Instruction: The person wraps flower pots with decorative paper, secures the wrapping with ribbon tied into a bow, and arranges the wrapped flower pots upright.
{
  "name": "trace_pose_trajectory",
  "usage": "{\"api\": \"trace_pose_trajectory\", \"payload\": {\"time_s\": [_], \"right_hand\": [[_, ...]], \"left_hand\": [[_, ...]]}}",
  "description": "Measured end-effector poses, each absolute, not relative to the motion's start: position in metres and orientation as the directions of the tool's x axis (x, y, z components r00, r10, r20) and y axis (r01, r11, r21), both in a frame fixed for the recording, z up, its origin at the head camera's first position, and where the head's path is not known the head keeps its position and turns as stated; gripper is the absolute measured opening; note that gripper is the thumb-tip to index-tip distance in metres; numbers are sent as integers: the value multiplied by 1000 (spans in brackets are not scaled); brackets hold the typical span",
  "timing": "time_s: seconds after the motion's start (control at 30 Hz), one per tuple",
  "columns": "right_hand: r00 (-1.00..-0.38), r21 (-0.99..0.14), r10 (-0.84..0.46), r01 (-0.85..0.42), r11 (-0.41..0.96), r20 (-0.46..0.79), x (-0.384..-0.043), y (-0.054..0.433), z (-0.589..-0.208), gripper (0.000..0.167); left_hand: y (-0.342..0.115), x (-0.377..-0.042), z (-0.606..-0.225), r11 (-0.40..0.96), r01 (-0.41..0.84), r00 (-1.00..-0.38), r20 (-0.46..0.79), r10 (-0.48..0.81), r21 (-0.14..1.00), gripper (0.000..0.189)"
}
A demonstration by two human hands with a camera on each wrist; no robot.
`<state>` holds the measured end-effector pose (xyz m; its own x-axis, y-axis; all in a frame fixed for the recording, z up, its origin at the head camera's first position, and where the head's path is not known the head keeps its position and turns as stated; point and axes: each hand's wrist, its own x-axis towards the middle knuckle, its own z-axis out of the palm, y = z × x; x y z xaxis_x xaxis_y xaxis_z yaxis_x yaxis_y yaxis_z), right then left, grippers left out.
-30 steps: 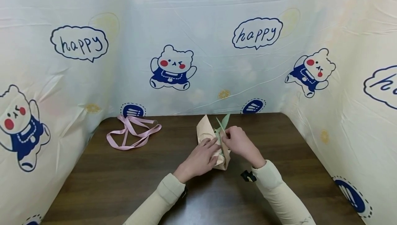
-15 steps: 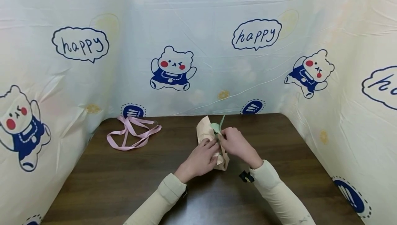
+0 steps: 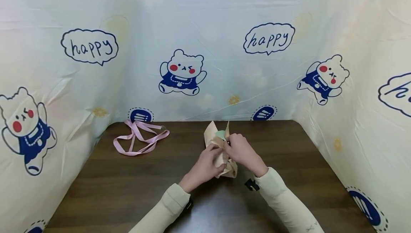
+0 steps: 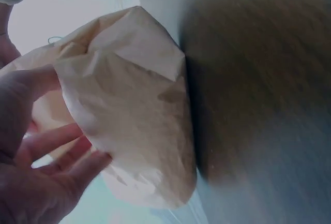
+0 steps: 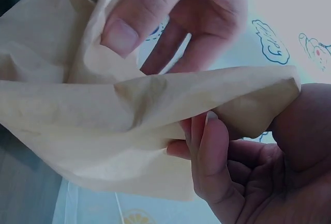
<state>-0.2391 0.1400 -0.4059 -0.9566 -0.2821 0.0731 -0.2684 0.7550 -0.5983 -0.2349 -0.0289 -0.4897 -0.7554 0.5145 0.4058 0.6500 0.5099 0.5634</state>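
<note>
A crumpled piece of brown wrapping paper [image 3: 221, 158] lies folded on the table between both hands, with upright corners at its far end. A pale green piece [image 3: 220, 134] peeks out between those corners; the rest of it is hidden inside. My left hand [image 3: 203, 166] holds the near left side of the paper, its thumb on the paper's edge in the right wrist view. From the right, my right hand [image 3: 243, 150] pinches a fold of the paper. Close up, the right fingers [image 5: 210, 151] curl at the underside of that fold.
A pink ribbon [image 3: 141, 151] lies in loose loops at the back left of the brown table [image 3: 135, 186]. A printed cloth [image 3: 179, 19] with bears hangs behind the table and along both sides.
The right hand has brought the right side of the paper leftward over the bundle. The green pointed strips that stood up are now covered, leaving a small rounded green part showing.
</note>
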Motion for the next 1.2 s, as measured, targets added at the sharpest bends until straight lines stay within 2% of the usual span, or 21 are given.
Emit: {"api": "trace_pose_trajectory", "payload": {"time_s": [0.07, 0.2, 0.47, 0.63, 0.83, 1.07, 1.2], "right_hand": [[-958, -596, -280, -263, 758, 66, -240, 140, -408, 46], [-956, -580, -284, -270, 768, 69, -241, 138, -411, 45], [-936, -517, -336, -339, 786, 104, -239, 133, -414, 46], [-930, -493, -356, -354, 795, 95, -240, 133, -414, 44], [-950, -549, -309, -279, 788, 40, -243, 136, -414, 44], [-968, -551, -249, -220, 805, 21, -252, 138, -422, 46], [-975, -529, -223, -200, 824, 20, -257, 136, -427, 53]], "left_hand": [[-29, -235, -491, 503, 644, -763, 434, 479, 576, 41], [-29, -235, -493, 507, 657, -753, 449, 480, 558, 29], [-38, -230, -492, 445, 619, -765, 367, 530, 648, 16], [-43, -234, -488, 424, 617, -753, 341, 563, 663, 10], [-46, -236, -486, 428, 606, -760, 329, 561, 670, 19], [-44, -239, -487, 452, 613, -761, 328, 560, 648, 8], [-43, -240, -489, 431, 603, -764, 333, 553, 671, 19]]}}
